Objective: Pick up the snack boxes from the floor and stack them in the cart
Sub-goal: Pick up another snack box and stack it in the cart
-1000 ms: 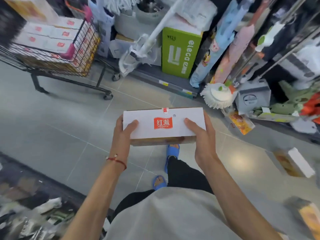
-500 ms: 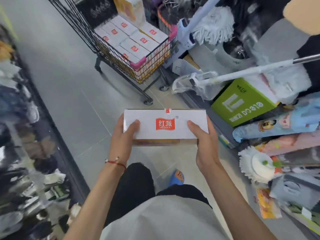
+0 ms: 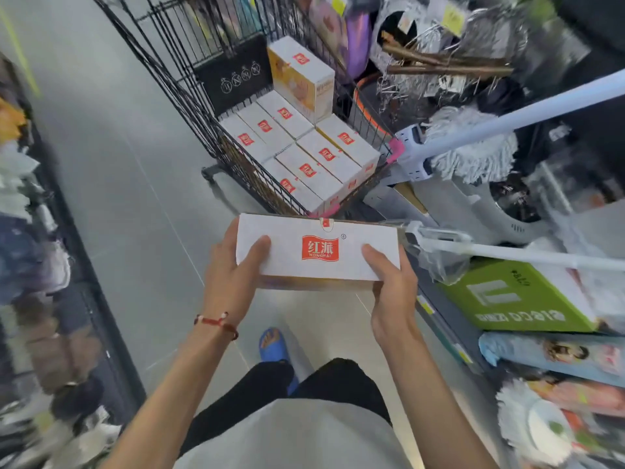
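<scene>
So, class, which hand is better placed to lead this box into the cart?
The left hand, marginally: both grip the box, but a mop handle crowds the right hand; the cart lies straight ahead.

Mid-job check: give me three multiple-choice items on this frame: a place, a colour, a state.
1. Where is the cart?
A. Beyond the held snack box
B. Behind the person
C. Out of view

2. The logo on the held snack box is:
A. blue
B. red
C. green

3. The held snack box is:
A. on the floor
B. in one hand
C. gripped by left hand and right hand

Key: 1A, the cart stands just past the box; 2B, red on white; 3C, each hand clasps one end.
</scene>
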The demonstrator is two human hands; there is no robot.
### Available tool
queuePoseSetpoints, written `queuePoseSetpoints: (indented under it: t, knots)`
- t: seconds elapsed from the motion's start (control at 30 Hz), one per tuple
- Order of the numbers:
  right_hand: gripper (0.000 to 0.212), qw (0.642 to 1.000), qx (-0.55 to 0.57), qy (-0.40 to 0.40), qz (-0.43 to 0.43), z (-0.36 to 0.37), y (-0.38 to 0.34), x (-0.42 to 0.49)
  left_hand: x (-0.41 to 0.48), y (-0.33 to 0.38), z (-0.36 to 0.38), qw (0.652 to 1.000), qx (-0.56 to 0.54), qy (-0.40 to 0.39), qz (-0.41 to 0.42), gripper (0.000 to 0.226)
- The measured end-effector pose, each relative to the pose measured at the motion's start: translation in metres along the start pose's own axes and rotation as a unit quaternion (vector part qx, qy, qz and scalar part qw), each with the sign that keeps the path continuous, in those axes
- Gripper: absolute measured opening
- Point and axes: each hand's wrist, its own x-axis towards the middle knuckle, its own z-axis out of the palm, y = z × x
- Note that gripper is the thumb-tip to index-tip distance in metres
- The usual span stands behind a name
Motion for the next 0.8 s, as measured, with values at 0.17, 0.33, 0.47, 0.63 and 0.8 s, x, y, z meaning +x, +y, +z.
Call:
queuePoseSetpoints:
  t: [0.17,0.33,0.47,0.63,0.8]
  knots:
    - [0.048,1.000,0.009,0.023,0.004,0.062,-0.015,0.049,0.083,0.044,-0.018,0.999,0.017,-0.015,0.023,0.049]
    - [0.048,0.999,0.025,0.043,-0.003,0.108,-0.033,0.109,0.160,0.073,-0.015,0.998,0.016,-0.040,0.036,0.043]
    - [0.044,0.999,0.029,0.021,-0.001,0.141,-0.051,0.159,0.219,0.096,-0.009,0.999,0.004,-0.041,0.032,0.042]
    - [0.048,0.999,0.044,0.017,0.006,0.171,-0.074,0.209,0.279,0.121,0.000,0.999,0.011,-0.045,0.023,0.043]
    - [0.056,0.998,0.045,0.043,0.019,0.198,-0.091,0.245,0.337,0.139,0.007,0.999,0.027,-0.044,0.003,0.039]
